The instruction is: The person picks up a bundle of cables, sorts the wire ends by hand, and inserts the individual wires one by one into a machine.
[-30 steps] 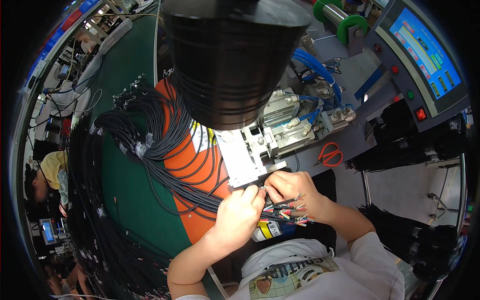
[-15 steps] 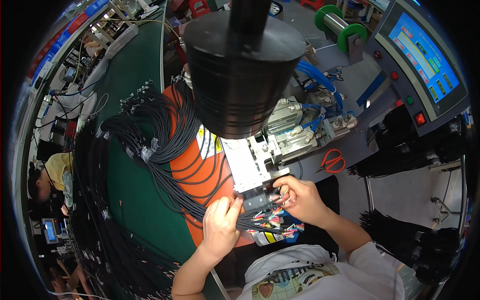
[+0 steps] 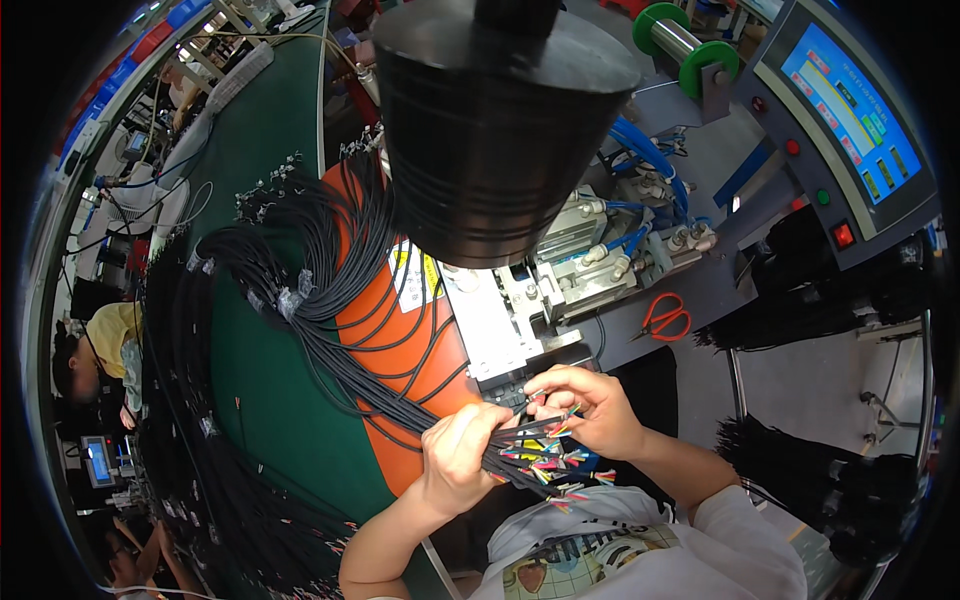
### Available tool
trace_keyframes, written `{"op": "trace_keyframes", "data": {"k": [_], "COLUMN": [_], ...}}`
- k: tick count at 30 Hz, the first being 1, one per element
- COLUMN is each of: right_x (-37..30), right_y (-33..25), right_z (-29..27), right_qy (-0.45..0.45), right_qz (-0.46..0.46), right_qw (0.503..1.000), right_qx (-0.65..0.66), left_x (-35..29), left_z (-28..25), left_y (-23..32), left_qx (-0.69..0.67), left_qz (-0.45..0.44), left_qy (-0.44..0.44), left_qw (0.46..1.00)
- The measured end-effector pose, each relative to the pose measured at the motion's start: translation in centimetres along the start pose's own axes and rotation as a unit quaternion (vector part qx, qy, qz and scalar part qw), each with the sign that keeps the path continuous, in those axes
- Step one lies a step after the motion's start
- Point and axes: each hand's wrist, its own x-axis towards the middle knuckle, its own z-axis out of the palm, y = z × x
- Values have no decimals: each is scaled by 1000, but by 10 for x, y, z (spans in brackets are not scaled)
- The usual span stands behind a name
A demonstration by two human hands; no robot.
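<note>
Left hand wrapped round black cables, likely to keep coloured wire ends fanned rightward; right hand seems to pinch 1 cable's tip, probably singling it out. Cables trail left over orange sheet onto green counter. Beyond hands: metal machine, red-handled scissors beside it, presumably for reach; farther, touchscreen.

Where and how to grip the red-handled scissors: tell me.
Take the red-handled scissors by their handle loops, probably best from the person's right: the loops open out toward the right, while the closed-looking metal tips point lower left. The right hand is nearer.
</note>
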Motion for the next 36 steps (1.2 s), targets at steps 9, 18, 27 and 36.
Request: {"op": "trace_keyframes", "data": {"k": [9,18,27,36], "right_x": [12,2,2,11], "right_y": [-12,1,5,-17], "right_z": [2,11,-7,-13], "right_qy": [2,10,-27,-92], "right_qz": [103,-288,-96,41], "right_qw": [993,882,992,995], "right_qx": [54,-373,-78,5], "left_x": [5,12,12,16], "left_z": [4,6,7,-10], "left_y": [2,7,8,-9], "left_qx": [58,14,100,-134], "left_qz": [51,-18,34,-38], "left_qy": [-29,-10,-50,-133], "left_qw": [997,1000,993,981]}}
